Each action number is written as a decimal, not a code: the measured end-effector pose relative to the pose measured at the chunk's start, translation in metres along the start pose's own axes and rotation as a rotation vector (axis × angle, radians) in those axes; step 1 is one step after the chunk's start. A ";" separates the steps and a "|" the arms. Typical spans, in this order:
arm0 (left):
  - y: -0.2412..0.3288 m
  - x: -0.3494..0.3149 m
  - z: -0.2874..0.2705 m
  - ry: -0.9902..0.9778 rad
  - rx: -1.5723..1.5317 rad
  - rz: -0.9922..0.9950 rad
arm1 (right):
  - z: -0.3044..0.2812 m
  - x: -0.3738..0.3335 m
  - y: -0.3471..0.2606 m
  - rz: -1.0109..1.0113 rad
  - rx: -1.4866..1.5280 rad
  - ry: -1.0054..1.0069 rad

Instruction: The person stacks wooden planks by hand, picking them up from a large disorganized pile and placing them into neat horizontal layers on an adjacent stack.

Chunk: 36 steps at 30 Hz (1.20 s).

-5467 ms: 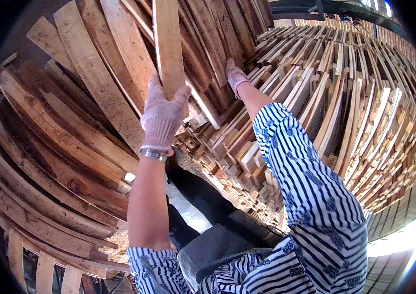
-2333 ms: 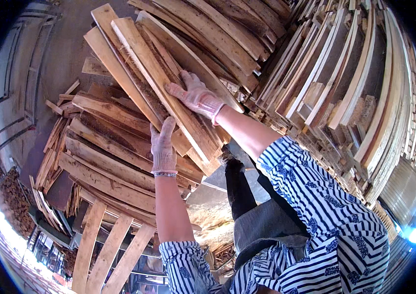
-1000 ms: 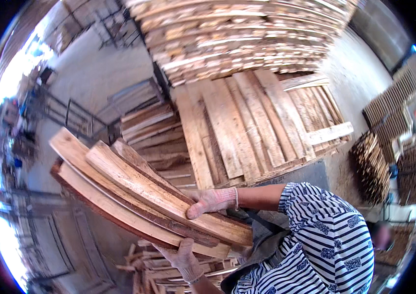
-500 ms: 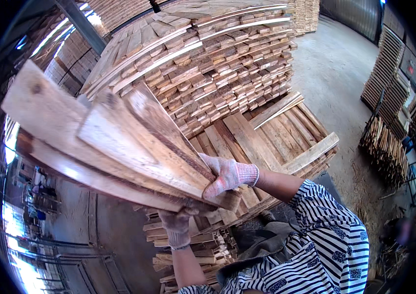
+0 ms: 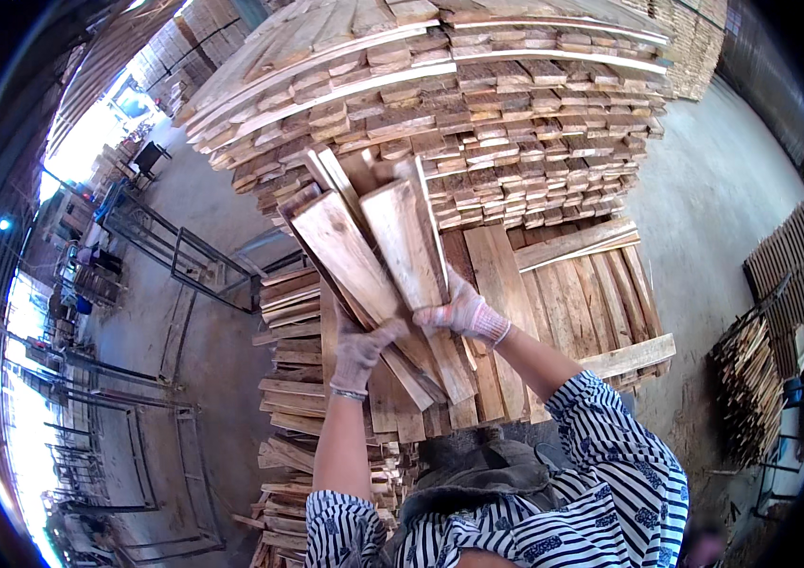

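Note:
Both hands wear knitted work gloves and grip a fanned bundle of wooden boards point(image 5: 345, 246), tilted with its far ends pointing away from me. My left hand point(image 5: 360, 352) is closed around the bundle's left side, the thumb lying across a board. On the right side, my right hand point(image 5: 463, 312) clasps the boards, its thumb over the face of one. Beneath the bundle lies a low stack of planks point(image 5: 567, 293), its top layer set side by side. Some near ends of the held boards hang over that layer; whether they touch it I cannot tell.
Behind rises a tall stack of boards point(image 5: 534, 123) with thin strips between layers. Shorter wood pieces point(image 5: 290, 398) are piled at the near left. Metal frames point(image 5: 203, 260) stand on the left floor. A bundle of thin sticks point(image 5: 747, 388) leans at the right.
The bundle has swung from the far left toward the middle, down over the low stack. Its boards now point more straight away from me. Both hands still hold it.

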<state>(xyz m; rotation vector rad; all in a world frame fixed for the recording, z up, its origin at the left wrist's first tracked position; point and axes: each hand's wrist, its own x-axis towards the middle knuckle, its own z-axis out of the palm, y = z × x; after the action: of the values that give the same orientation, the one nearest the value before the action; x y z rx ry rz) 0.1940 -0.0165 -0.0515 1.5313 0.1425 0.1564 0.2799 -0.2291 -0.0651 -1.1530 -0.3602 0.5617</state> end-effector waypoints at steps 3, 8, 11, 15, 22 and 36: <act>-0.012 0.028 -0.008 0.127 -0.107 -0.041 | -0.019 -0.002 0.005 -0.150 0.047 0.147; -0.032 0.061 -0.017 0.135 -0.107 -0.041 | -0.028 -0.004 0.000 0.163 -0.127 0.520; -0.030 0.055 -0.005 0.125 -0.105 -0.007 | -0.035 -0.023 -0.016 0.107 -0.406 0.536; -0.022 0.052 0.001 0.139 -0.135 -0.046 | -0.047 -0.052 -0.056 0.129 -0.908 0.685; -0.033 0.055 -0.004 0.089 -0.227 -0.029 | -0.050 -0.085 -0.007 0.855 -1.171 0.547; -0.061 0.053 -0.020 0.208 -0.192 -0.064 | -0.169 -0.121 -0.007 0.580 -0.223 0.483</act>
<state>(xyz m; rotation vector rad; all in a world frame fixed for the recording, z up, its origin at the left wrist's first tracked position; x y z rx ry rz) 0.2433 0.0112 -0.1129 1.3152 0.3323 0.2716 0.2755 -0.4294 -0.1200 -1.5728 0.3505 0.7290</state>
